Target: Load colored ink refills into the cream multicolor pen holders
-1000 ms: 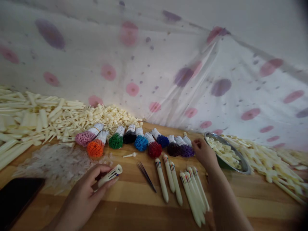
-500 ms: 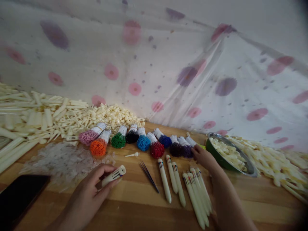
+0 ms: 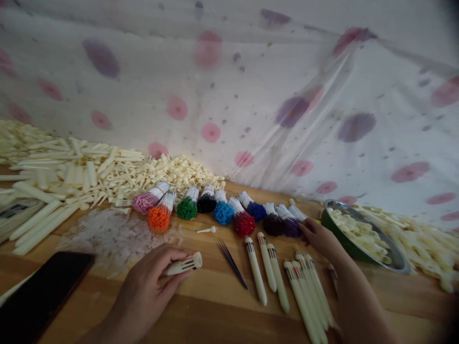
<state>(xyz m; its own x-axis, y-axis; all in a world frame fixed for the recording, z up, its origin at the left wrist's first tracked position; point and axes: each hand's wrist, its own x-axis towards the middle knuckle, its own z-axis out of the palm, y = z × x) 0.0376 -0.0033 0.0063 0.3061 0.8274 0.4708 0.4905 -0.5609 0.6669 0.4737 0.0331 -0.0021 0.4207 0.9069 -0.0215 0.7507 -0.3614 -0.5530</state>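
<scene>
My left hand is closed around a cream pen barrel with coloured slots at its open end, held low over the wooden table. My right hand reaches to the right end of a row of refill bundles with pink, orange, green, black, blue, red and purple tips; its fingers curl at the purple bundle, and I cannot make out what they hold. Several assembled cream pens lie between my hands. A few thin dark refills lie loose beside them.
Heaps of cream plastic parts cover the back left. A green metal bowl of cream pieces stands at the right, with more parts beyond. Clear small bits lie mid left. A black phone rests front left. A spotted sheet hangs behind.
The view has shifted left and slightly up, so everything sits further right. My right hand stays at the purple bundle. My left hand keeps the barrel.
</scene>
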